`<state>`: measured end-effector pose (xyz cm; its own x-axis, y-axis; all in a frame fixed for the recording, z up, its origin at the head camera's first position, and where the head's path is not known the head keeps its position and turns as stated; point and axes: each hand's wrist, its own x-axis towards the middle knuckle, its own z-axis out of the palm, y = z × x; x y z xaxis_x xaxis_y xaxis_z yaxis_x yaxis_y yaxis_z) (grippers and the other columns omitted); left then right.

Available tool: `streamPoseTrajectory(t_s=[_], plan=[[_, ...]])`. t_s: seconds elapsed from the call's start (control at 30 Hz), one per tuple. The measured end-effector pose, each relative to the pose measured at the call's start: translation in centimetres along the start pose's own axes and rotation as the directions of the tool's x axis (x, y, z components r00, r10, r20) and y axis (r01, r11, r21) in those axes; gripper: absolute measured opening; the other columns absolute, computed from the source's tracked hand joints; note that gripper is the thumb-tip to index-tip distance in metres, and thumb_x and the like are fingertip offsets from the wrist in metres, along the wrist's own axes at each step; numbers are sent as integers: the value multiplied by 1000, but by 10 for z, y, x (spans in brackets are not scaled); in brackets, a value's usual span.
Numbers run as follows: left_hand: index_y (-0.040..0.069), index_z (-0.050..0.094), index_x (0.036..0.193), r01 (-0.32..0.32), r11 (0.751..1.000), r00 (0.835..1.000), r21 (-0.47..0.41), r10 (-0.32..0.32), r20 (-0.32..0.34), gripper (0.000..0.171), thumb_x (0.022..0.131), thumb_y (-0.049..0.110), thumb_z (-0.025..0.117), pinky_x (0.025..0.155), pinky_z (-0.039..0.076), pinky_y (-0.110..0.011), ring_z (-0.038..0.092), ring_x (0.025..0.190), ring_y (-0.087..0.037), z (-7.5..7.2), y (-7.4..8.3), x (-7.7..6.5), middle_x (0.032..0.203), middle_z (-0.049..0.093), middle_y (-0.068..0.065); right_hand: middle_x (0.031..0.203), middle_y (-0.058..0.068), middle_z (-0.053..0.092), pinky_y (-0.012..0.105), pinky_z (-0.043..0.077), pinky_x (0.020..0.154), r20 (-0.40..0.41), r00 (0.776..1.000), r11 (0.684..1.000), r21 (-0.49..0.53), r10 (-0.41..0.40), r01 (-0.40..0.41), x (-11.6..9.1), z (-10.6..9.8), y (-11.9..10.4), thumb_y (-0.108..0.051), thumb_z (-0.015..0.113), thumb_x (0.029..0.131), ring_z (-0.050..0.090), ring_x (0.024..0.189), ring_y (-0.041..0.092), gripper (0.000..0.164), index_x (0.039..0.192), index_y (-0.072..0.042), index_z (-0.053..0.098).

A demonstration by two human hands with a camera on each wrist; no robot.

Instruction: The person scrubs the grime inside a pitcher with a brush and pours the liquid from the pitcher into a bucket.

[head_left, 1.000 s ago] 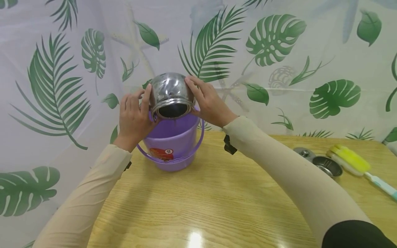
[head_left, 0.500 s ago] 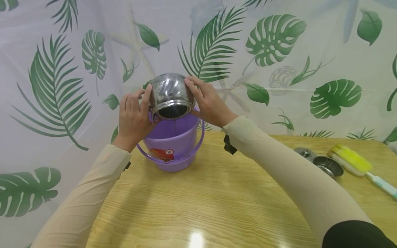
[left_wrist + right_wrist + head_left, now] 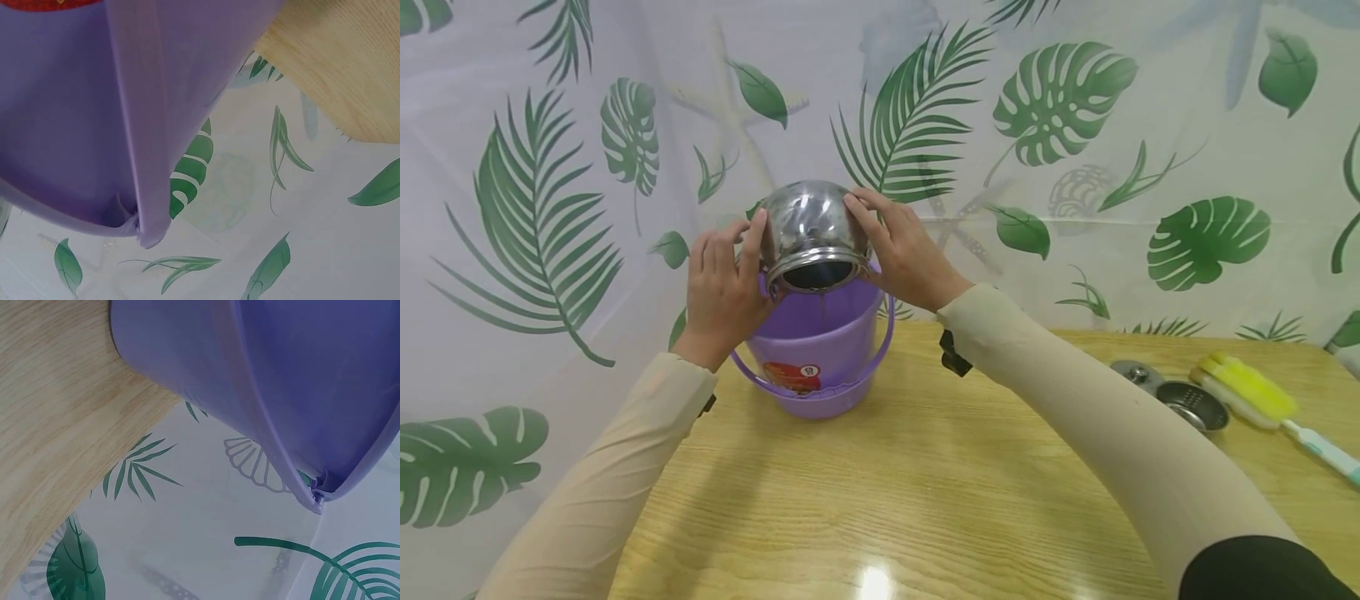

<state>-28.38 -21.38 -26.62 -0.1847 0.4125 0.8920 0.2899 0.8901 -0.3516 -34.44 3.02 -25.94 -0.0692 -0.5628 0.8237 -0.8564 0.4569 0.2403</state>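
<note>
A shiny stainless steel teapot is held bottom up in the head view, its dark round mouth tilted down toward me. Below it stands a purple bucket, and a thin trickle of liquid hangs from the mouth over the bucket's inside. My left hand grips the teapot's left side, index finger up along the wall. On the opposite side, my right hand holds it with the fingers spread over the curved body. Both wrist views show the bucket's wall and handle, with neither hand visible.
At the right of the wooden table lie a grey lid with a knob, a perforated metal strainer and a yellow-headed brush with a white handle. A leaf-patterned curtain hangs close behind the bucket.
The teapot's mouth has tipped slightly further down. The liquid from it has lengthened from a drop into a thin trickle. Both hands keep the same hold.
</note>
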Motion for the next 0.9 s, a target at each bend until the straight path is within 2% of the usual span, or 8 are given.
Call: streamPoseTrajectory(t_s=[0.2, 0.47, 0.7, 0.9], plan=[[5, 37, 136, 7, 1000, 1000, -10, -7, 3, 78, 72, 32, 74, 87, 42, -47, 53, 92, -34, 0, 0, -1, 111, 51, -21, 135, 27, 41, 47, 41, 96, 2, 1000, 1000, -19, -5, 5, 0, 0, 0, -14, 81, 69, 47, 120, 36, 85, 136, 3, 31], [5, 37, 135, 9, 1000, 1000, -1, -10, -20, 79, 71, 31, 75, 86, 43, -47, 52, 89, -33, -1, 0, 1, 110, 51, -21, 134, 27, 40, 46, 43, 92, -24, 999, 999, -26, -33, 33, 3, 1, 1, -13, 80, 68, 50, 113, 34, 86, 136, 3, 29], [5, 40, 134, 17, 1000, 999, -15, -18, -42, 75, 70, 25, 72, 84, 42, -48, 51, 87, -35, -4, -1, 6, 110, 52, -20, 133, 28, 38, 42, 40, 102, -12, 998, 998, 10, -56, 56, 9, -4, 0, -8, 77, 72, 50, 113, 35, 82, 136, 5, 28], [6, 39, 135, 26, 1000, 999, -10, -26, -39, 77, 71, 32, 74, 87, 43, -48, 54, 90, -35, -6, 1, 9, 110, 52, -20, 135, 29, 35, 38, 40, 104, 27, 998, 998, 15, -59, 58, 12, -10, 1, -8, 78, 72, 47, 118, 36, 83, 136, 7, 27]])
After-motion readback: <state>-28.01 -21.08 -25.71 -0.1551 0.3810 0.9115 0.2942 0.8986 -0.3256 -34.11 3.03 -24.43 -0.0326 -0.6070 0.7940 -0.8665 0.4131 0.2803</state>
